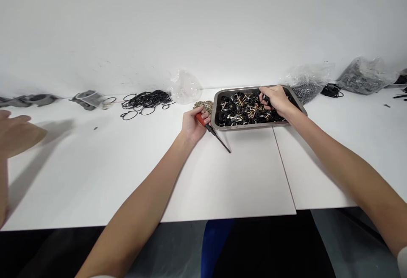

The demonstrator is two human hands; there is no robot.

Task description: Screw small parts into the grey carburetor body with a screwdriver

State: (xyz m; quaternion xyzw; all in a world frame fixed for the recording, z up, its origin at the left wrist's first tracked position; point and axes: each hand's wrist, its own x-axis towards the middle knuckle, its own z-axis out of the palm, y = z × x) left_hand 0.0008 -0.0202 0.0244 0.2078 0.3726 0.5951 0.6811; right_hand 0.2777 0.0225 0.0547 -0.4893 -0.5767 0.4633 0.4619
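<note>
A screwdriver (213, 130) with a red and black handle is gripped in my left hand (192, 124), its dark shaft slanting down to the right over the table. Beside that hand, partly covered by it, lies a pile of small brass-coloured pieces (205, 105). My right hand (276, 99) is over the right part of a metal tray (244, 127), fingers closed around a small black part (266, 98). Black ring-like parts and brass-coloured screws (243, 99) fill the tray. The exact shape of the black part is hidden by my fingers.
Black rubber rings (148, 101) lie in a heap left of a clear plastic bag (185, 86). Bags of small grey parts (365, 76) stand along the wall at right. Another person's hand (19, 132) is at far left, near grey curved pieces (38, 99).
</note>
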